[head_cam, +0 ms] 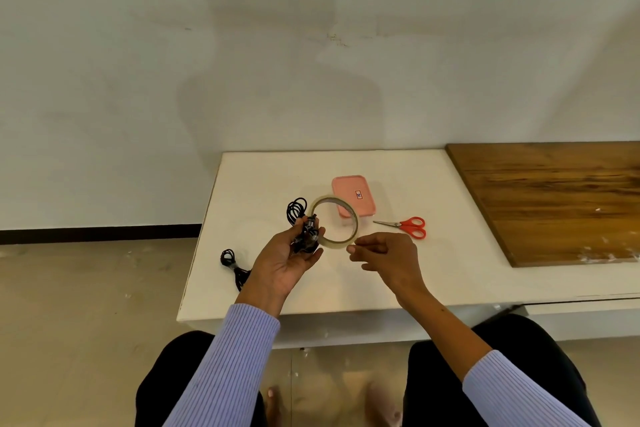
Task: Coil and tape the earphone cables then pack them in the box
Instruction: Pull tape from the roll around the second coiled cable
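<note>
Head view, sole view.

Risk: the coiled earphone cable [297,212], gripped together with the tape roll [334,220] by the left hand [289,255], may spring loose if that grip eases while tape is drawn. The free tape end may also fold onto itself or stick to the fingers.

Left hand: palm up, fingers curled round coil and roll rim, held above the white table [433,263].

Right hand [386,255]: at 3 o'clock of the roll, thumb and forefinger pinched at the rim, seemingly on the tape end; the strip itself is too clear to see.

Second taped coil [232,264]: on the table, at 8 o'clock.

Pink box [353,196]: lidded, 12 o'clock.

Red scissors [408,226]: 2 o'clock.
</note>
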